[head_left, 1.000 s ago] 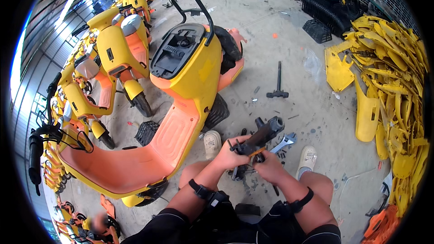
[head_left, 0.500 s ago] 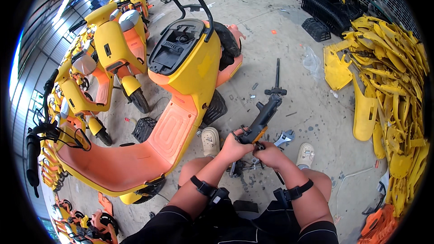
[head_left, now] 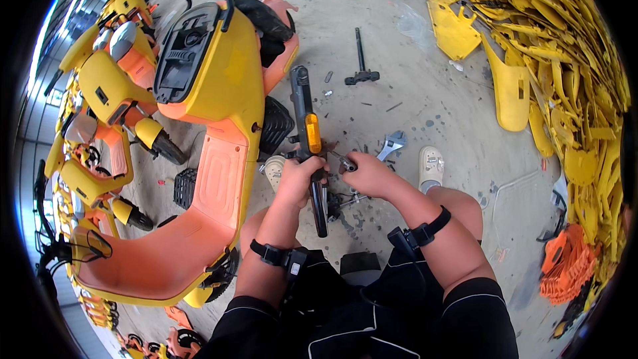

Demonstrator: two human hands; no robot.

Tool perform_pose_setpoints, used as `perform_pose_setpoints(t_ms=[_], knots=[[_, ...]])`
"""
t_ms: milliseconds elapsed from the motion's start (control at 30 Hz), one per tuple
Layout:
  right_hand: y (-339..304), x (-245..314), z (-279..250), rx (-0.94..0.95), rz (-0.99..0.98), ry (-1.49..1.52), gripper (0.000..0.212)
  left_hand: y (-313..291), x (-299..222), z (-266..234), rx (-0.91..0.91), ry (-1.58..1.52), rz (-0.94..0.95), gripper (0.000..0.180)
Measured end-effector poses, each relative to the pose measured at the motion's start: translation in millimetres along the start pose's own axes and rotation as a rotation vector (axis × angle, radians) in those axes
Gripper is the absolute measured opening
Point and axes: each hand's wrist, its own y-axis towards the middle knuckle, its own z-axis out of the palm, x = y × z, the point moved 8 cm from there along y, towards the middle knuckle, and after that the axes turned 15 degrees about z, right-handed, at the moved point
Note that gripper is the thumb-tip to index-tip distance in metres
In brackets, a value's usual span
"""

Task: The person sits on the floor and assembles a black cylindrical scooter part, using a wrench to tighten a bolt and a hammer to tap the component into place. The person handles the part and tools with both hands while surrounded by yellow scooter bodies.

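Observation:
My left hand (head_left: 300, 181) is closed round a long black front fork leg (head_left: 302, 96) with an amber reflector (head_left: 312, 131) on its side. The leg's lower tube hangs below my fist, between my knees. Just to the right, my right hand (head_left: 369, 175) grips a thin-shafted metal tool (head_left: 347, 164); its shaft points at the fork leg, and its exact kind I cannot make out. An adjustable wrench (head_left: 391, 145) lies on the concrete beyond my right hand. Farther off, a black fork stem with a crosspiece (head_left: 360, 74) rests on the floor.
A yellow and orange scooter (head_left: 219, 86) stands close on my left, with more scooters (head_left: 106, 93) behind it. Yellow body panels (head_left: 551, 60) are heaped on the right, orange parts (head_left: 567, 264) near them. A black basket (head_left: 274, 125) sits beside the scooter; small metal parts (head_left: 342, 205) lie below my hands.
The fork leg has swung from leaning right to nearly straight ahead, in my left hand. My hands have moved apart, and the tool in my right hand now shows. The view has shifted.

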Motion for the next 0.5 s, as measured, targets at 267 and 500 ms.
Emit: perform_pose_setpoints(t_ms=[267,500], knots=[[-7.1,2.2,-12.5,-0.193,0.004,-0.263,0.025,-1.0,9.9,0.6,0.076,0.002,-0.056,0.038],[-11.9,0.0,-22.7,-0.308,-0.039,-0.442,0.020,-9.2,7.8,9.5,0.081,0.063,-0.088,0.036]])
